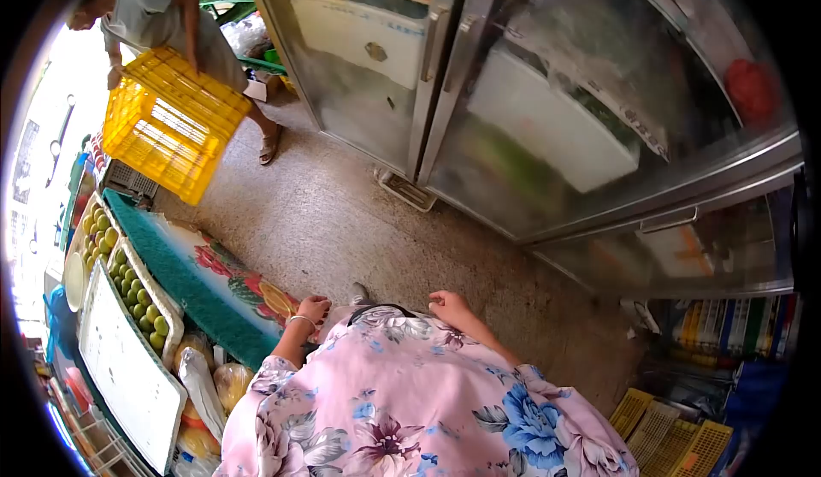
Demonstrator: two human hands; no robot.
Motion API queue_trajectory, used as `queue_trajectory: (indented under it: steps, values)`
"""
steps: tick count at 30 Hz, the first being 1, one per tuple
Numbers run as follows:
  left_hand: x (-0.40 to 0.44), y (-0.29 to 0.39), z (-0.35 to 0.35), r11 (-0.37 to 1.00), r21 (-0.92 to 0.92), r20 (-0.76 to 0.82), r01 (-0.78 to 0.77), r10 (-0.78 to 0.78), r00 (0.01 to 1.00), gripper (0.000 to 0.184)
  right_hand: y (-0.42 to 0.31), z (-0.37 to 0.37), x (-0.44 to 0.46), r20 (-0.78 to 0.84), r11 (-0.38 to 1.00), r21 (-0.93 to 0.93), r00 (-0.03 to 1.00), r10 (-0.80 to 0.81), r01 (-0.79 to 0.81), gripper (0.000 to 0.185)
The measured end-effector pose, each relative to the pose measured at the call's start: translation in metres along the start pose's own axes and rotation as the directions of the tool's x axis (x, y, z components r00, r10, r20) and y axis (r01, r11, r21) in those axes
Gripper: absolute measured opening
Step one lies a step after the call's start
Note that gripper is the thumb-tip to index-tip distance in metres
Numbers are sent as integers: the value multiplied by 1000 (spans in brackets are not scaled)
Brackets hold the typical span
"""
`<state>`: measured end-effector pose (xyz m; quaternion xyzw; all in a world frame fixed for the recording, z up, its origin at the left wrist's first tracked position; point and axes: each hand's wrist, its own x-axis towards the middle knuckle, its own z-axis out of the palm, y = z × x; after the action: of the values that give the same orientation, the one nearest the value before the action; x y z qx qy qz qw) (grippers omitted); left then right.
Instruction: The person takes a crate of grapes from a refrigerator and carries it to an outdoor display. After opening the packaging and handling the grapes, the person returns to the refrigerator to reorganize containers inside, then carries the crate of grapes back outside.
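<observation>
Head view shows the left hand (pixel 315 308) and right hand (pixel 449 308) apart over a pink blouse with blue and purple flowers (pixel 410 404), fingers loosely bent; whether either pinches anything, I cannot tell. The left is beside a fruit-and-flower-printed sheet with a green border (pixel 248 289). Green round fruit (pixel 137 296) and a flat white board (pixel 132 374) lie further left. Steel-framed glass-door coolers (pixel 445 92) line the aisle; a person (pixel 162 11) carrying a yellow slatted plastic crate (pixel 175 122) stands at its far end.

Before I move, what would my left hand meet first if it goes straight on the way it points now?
Probably the glass-doored cabinet, low on its left side, after your left hand passes over the floor; depth is unclear here.
</observation>
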<state>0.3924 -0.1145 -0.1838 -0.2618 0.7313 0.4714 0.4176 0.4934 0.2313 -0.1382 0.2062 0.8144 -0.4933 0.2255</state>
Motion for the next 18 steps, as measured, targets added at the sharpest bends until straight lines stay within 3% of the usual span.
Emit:
queue_trajectory:
  steps: [2,4,5,6,7,9,11,12,15,17,18]
  values:
    - [-5,27,7,991,-124,70,40,-32,997,17,-15,-15,-13,14,984,136,993,117,-118,33]
    - [17,57,6,990,-117,162,76,-57,985,15,17,-13,-5,-6,988,103,993,116,-115,33]
    - [18,86,7,999,-30,159,27,-22,987,14,36,-11,-1,-31,991,68,993,114,-111,33]
    - [28,111,10,984,34,91,-176,172,981,15,49,-11,0,-68,996,53,995,70,-67,33]
    - [36,146,13,970,83,99,-228,220,971,15,51,-15,-5,-67,997,48,996,60,-57,33]
    - [21,231,31,908,56,83,-416,411,908,17,47,-27,-7,-91,992,55,989,119,-114,34]
    - [33,305,46,797,63,168,-600,584,794,19,53,-28,-5,-142,983,109,977,161,-146,34]
    - [15,342,59,741,-11,123,-671,667,734,23,51,-29,-5,-148,986,105,978,147,-132,34]
    - [4,433,87,540,9,57,-841,840,540,50,34,-26,-8,-208,930,323,945,252,-176,32]
    - [-13,476,109,267,85,-244,-960,940,239,69,31,-17,-8,-228,926,338,941,251,-165,32]
    - [-20,496,115,179,214,-268,-960,956,118,76,28,-11,-7,-236,934,318,942,241,-159,31]
